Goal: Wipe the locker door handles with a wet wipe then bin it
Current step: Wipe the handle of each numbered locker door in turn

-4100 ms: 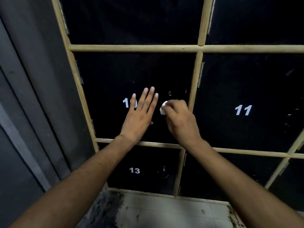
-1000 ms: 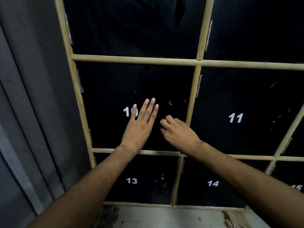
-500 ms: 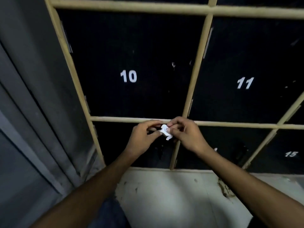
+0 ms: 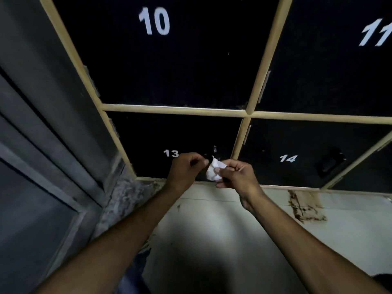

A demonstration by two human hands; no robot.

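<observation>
A crumpled white wet wipe (image 4: 213, 172) is between my two hands in front of black locker door 13 (image 4: 169, 141). My right hand (image 4: 235, 175) pinches the wipe's right side with thumb and fingers. The fingers of my left hand (image 4: 186, 166) are curled, with thumb and forefinger pinched at the wipe's upper left corner. Just above the wipe, a small metal handle (image 4: 214, 149) shows on door 13; its lower part is hidden by the wipe. Door 14 (image 4: 286, 141) to the right has a dark recessed handle (image 4: 329, 164).
Doors 10 (image 4: 180, 66) and 11 (image 4: 328, 71) are above, set in a cream wooden frame (image 4: 174, 108). A grey wall or door (image 4: 42, 124) runs along the left. Below the lockers is a pale stained floor (image 4: 212, 240). No bin is in view.
My left hand left door 10 and both hands dropped from door 10 to door 13. The view tilted down. Both hands met on the wipe, which now looks more spread out.
</observation>
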